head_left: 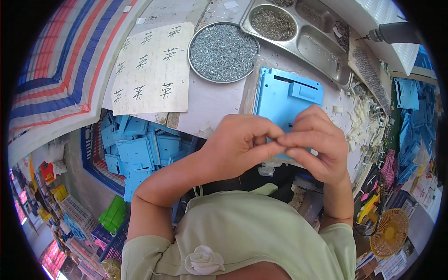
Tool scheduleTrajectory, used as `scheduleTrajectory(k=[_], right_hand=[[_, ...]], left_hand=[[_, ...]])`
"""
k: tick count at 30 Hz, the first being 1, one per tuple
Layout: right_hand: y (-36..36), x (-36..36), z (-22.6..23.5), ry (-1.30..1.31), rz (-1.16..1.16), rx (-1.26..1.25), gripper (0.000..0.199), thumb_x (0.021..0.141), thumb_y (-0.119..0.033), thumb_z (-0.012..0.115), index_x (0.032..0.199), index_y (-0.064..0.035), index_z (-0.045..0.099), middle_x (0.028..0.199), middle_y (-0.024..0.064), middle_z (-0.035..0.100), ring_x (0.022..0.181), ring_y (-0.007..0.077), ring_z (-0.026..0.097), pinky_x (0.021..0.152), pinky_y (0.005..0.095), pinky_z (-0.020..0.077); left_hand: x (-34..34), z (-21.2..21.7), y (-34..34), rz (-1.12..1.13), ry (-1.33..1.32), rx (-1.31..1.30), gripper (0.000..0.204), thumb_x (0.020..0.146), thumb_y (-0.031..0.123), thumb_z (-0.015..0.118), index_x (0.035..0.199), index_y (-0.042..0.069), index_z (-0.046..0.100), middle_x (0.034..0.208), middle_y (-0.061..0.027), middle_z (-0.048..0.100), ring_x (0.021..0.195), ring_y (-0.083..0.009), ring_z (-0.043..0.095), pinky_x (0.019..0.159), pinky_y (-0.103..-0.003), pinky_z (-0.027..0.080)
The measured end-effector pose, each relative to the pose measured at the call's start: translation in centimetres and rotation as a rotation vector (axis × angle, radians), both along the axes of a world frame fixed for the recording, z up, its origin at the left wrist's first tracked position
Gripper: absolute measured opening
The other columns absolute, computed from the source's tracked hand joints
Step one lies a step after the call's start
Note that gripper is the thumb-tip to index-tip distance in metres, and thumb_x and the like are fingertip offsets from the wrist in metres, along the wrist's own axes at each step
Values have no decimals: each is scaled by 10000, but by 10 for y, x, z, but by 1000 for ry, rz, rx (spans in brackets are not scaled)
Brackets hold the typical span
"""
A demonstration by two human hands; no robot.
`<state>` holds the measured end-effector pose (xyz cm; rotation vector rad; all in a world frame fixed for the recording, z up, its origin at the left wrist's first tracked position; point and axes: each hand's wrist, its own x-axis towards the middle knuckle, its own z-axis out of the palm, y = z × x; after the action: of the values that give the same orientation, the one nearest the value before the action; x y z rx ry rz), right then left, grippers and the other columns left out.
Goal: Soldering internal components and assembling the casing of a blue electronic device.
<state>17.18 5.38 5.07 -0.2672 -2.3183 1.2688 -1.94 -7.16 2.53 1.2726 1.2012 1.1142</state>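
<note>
A light-blue plastic housing panel (275, 105) lies in front of me on the table, with a long dark slot and a raised block near its far edge. Clear plastic wrap shows along its left side. Over its near edge my left hand (245, 142) and my right hand (319, 142) meet, thumbs and fingertips pinched together. Whatever sits between the fingertips is too small or hidden to name. Just beyond the panel stands a round metal dish (224, 52) full of small silvery screws.
A steel compartment tray (303, 51) holds small metal parts. Right of the panel are scattered white plastic pieces (359, 116); an electric screwdriver (396, 33) juts in above. Handwritten paper (151, 70) lies left. Blue panels fill a basket (88, 154) below the table edge.
</note>
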Motion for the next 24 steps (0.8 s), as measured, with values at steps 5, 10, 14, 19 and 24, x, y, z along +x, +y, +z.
scheduleTrajectory(k=[5,10,14,19,24], right_hand=[[-8,23,-1,6,-32,-80,260,752,-41,828,1004,-67,771,821,51,646,730,233,571,671,340,455],[-19,24,9,22,-146,286,306,677,-9,832,969,-38,743,802,64,619,703,255,565,602,355,456],[-27,26,10,-11,-220,490,341,617,5,825,931,-12,693,795,74,594,693,274,560,571,368,454],[-26,21,-2,34,-275,553,343,605,16,810,921,-16,679,797,79,594,689,276,561,579,365,452],[-10,16,1,79,-290,376,283,674,36,794,933,-23,699,803,87,611,706,265,570,608,352,448]], left_hand=[[16,7,0,-100,-584,-404,122,967,32,669,1066,-11,725,865,-44,736,582,-38,546,519,-201,419],[27,17,-5,-56,-563,-557,214,1030,126,595,1140,-11,716,738,-43,698,516,-52,528,483,-197,393],[26,27,-6,-66,-621,-608,293,1062,174,533,1233,-8,686,619,-31,629,492,-56,519,461,-199,365],[11,26,1,-132,-678,-697,384,1070,219,504,1319,-50,619,862,-127,716,605,-113,638,517,-217,468],[11,24,8,48,-919,-722,440,1057,218,528,1353,-106,562,1287,-208,666,870,-212,739,692,-274,595]])
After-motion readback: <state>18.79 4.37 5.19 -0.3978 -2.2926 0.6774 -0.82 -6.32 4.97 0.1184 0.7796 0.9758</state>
